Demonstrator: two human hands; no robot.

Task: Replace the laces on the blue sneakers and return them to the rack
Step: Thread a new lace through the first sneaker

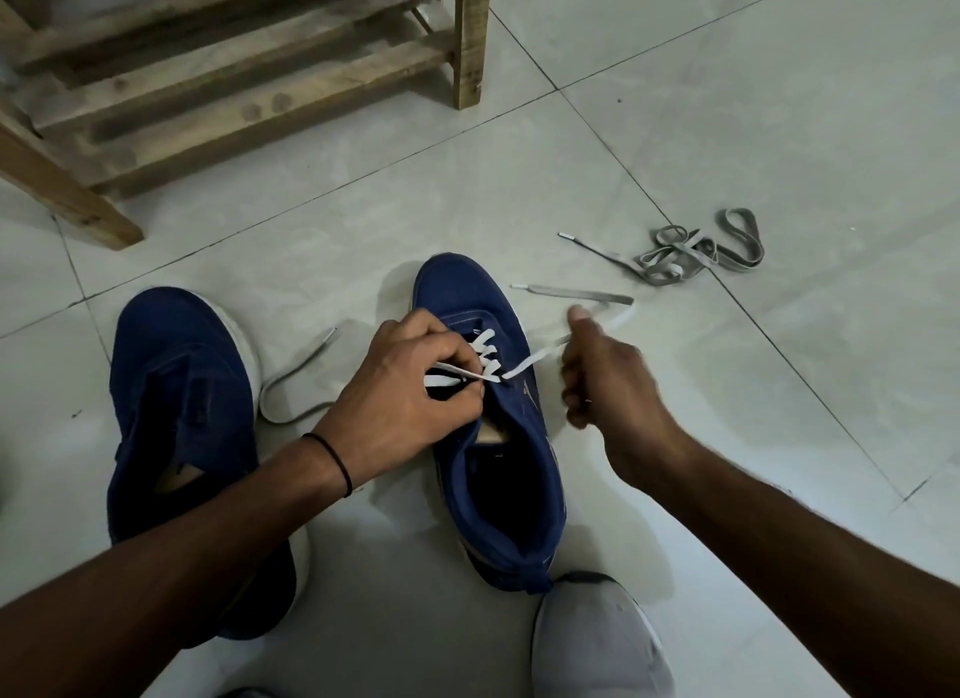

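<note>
Two blue sneakers stand on the tiled floor. The right sneaker has a white lace threaded through its lower eyelets. My left hand rests on its tongue area and pinches the lace's left strand. My right hand, blurred, grips the lace's right strand and holds it out to the right of the shoe. The left sneaker shows no lace and lies partly under my left forearm.
A wooden slatted shoe rack stands at the upper left. A tangled grey lace lies on the floor to the right, and a second grey lace curls between the shoes. A grey-clad knee is at the bottom.
</note>
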